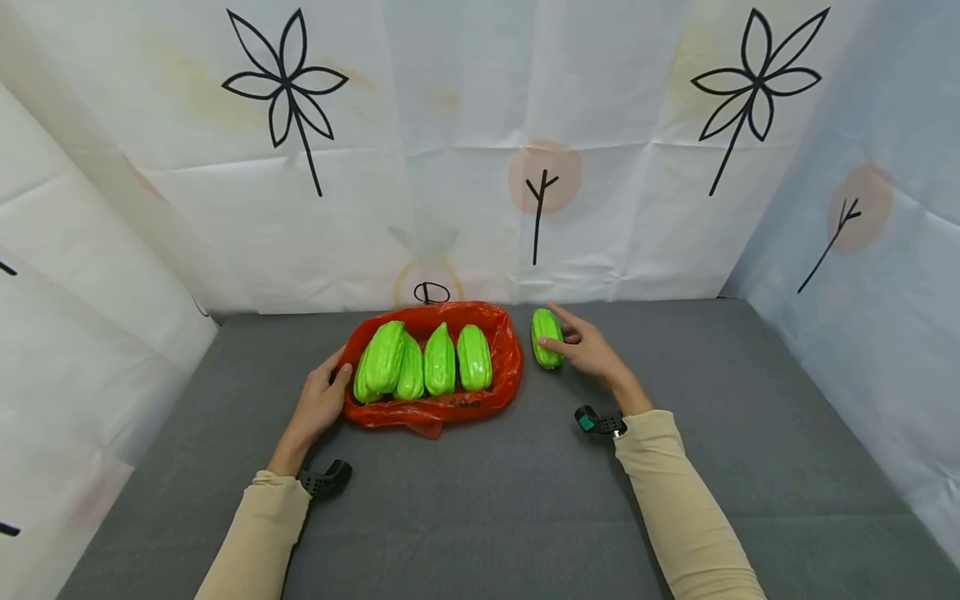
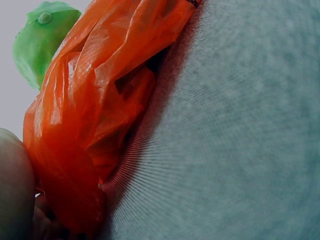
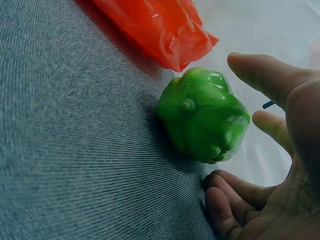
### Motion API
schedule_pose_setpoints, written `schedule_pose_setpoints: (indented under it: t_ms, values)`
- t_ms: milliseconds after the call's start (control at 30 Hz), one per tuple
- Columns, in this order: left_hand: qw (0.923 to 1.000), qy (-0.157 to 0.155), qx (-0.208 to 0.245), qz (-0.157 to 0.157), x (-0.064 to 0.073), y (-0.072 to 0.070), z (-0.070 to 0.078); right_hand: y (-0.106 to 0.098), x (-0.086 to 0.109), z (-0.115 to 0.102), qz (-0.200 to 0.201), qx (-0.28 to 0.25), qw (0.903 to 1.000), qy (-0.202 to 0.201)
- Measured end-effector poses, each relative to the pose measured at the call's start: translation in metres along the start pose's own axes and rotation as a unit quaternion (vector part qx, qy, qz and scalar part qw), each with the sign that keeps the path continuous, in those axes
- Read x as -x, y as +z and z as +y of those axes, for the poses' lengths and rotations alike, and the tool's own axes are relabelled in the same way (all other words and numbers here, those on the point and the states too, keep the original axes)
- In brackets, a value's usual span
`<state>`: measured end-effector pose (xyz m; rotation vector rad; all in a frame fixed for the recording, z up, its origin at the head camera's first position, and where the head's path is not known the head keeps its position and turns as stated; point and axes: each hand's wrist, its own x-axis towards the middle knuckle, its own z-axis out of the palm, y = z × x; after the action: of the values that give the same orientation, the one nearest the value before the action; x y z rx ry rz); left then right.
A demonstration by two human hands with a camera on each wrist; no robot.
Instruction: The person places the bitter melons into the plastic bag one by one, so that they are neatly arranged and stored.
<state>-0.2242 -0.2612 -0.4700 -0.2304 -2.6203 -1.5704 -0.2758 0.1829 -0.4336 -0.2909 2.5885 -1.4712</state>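
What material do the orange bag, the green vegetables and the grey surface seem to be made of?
Orange bag: thin glossy plastic film, judging by its crinkles and sheen.
Green vegetables: very shiny and uniformly bright, so possibly moulded plastic replicas; real ones cannot be ruled out.
Grey surface: matte woven fabric; the right wrist view shows fine ribbing.

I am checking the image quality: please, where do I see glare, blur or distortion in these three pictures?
Head view: sharp, even light, but the wide lens bends the walls and the grey table. Left wrist view: the orange bag is glossy, the thumb at the edge is dark and blurred. Right wrist view: white glare spots on the green vegetable; the right hand looks soft.
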Motion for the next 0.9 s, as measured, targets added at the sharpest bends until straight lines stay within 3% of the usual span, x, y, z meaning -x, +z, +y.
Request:
schedule_pose_setpoints:
  t_ms: [300, 733, 900]
  values:
    - [1.0000, -0.001, 0.000, 0.002, 0.001, 0.000, 0.005, 0.002, 0.000, 0.000, 0.006, 0.005, 1.0000, 0.001]
    - [1.0000, -0.003, -0.002, 0.002, 0.000, 0.000, 0.002, -0.002, 0.006, -0.014, 0.016, -0.091, 0.9957, -0.010]
    - [0.9999, -0.011, 0.000, 0.000, 0.005, -0.001, 0.020, -0.003, 0.009, -0.024, 0.015, -0.120, 0.9925, -0.016]
